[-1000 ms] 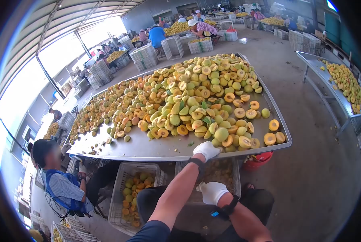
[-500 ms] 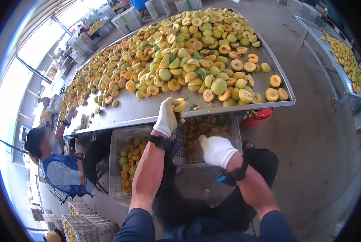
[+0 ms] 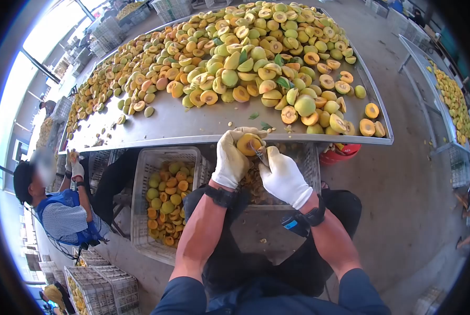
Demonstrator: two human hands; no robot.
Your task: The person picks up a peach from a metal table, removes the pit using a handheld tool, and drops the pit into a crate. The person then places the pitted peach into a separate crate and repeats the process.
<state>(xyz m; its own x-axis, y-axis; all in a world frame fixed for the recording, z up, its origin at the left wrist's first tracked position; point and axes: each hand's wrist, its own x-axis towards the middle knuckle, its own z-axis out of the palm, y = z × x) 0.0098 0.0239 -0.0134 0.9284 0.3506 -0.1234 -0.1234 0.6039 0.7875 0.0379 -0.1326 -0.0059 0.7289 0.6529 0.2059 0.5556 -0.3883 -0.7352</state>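
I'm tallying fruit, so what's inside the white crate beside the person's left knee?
The white crate holds a heap of green fruit and orange fruit. That top layer covers whatever lies beneath, so the crate's floor cannot be seen.

Before us lies the worktop [image 3: 193, 123], stone fruit [image 3: 229, 68] heaped across its far side and down to its near right corner. In front of the near edge, our left hand [image 3: 230, 163] holds a fruit half [image 3: 248, 144], our right hand [image 3: 283, 178] beside it, above one crate [image 3: 314, 173]. Left of that stands a fruit-filled crate [image 3: 140, 210], then a co-worker [image 3: 66, 215]. Right, a bucket [image 3: 341, 153] sits below the corner; beyond, a second worktop [image 3: 414, 51] bears fruit.
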